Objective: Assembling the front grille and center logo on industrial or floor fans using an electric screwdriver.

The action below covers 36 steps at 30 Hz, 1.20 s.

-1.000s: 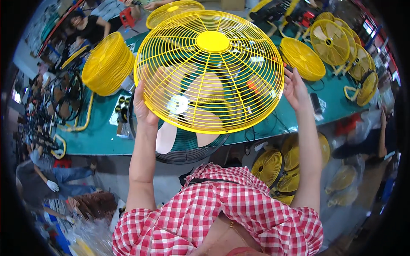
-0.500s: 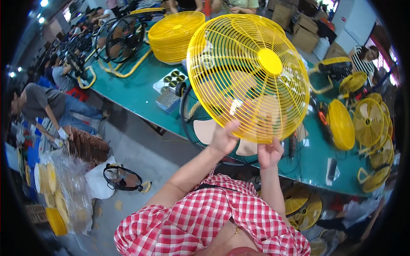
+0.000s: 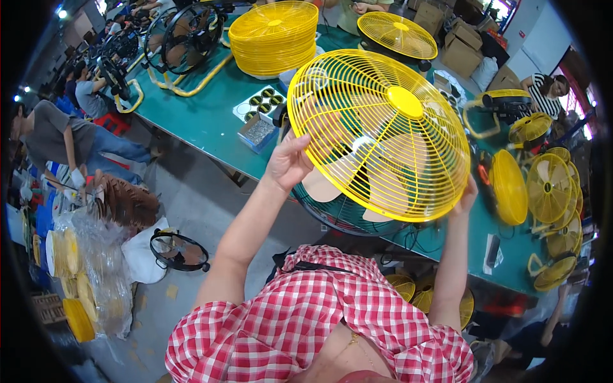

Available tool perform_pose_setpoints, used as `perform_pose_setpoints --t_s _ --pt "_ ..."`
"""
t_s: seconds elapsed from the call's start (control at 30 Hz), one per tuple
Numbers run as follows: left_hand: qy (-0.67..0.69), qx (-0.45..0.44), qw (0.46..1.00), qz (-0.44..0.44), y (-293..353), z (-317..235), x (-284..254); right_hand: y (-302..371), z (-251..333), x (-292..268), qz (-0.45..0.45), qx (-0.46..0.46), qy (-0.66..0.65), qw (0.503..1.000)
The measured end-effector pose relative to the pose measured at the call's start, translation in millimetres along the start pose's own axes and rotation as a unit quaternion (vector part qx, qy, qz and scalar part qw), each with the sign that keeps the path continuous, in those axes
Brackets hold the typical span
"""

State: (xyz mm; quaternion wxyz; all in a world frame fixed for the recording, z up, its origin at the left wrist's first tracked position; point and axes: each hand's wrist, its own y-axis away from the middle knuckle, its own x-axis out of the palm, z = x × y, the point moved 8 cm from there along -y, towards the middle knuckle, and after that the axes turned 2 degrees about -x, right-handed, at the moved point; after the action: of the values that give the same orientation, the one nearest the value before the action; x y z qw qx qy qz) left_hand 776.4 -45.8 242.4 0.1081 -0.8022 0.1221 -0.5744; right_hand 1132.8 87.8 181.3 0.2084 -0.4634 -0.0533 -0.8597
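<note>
A round yellow wire fan grille [image 3: 405,102] is held tilted between my two hands. My left hand [image 3: 288,163] grips its rim at the left, thumb on top and fingers partly hidden behind it. At the lower right of the rim my right hand [image 3: 466,195] is closed on it, mostly hidden by the wires. Underneath, seen through the bars, lies a fan with beige blades [image 3: 319,185] in a dark wire cage. The grille covers most of that fan; whether they touch I cannot tell.
On the green table [image 3: 191,121] stand a tall stack of yellow grilles [image 3: 274,48], a small box of metal parts [image 3: 258,132] and a sheet of round labels [image 3: 246,110]. Finished-looking yellow fans [image 3: 549,182] line the right end. A black fan ring [image 3: 179,250] lies on the floor.
My hands have moved apart, from the grille's lower edge to opposite sides of its rim. The grille has come down a little over the fan and tilted flatter.
</note>
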Motion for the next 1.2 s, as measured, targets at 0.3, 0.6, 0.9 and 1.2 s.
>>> perform_pose_setpoints --t_s 0.3,0.6,0.9,1.2 --pt "-0.02 0.0 0.999 -0.042 39.7 44.0 -5.7 -15.6 -18.0 -20.3 -0.241 0.076 0.146 0.956" --pt "-0.231 0.056 0.931 -0.277 3.2 -52.5 -86.0 -50.8 8.9 -3.3 -0.147 0.119 0.216 0.958" --pt "-0.473 0.18 0.765 -0.399 40.6 -27.2 -106.9 -107.8 14.7 0.9 -0.17 -0.016 0.501 0.848" --pt "-0.506 0.091 0.752 -0.411 44.7 -26.8 -119.4 -114.3 0.2 -22.3 -0.178 0.027 0.69 0.701"
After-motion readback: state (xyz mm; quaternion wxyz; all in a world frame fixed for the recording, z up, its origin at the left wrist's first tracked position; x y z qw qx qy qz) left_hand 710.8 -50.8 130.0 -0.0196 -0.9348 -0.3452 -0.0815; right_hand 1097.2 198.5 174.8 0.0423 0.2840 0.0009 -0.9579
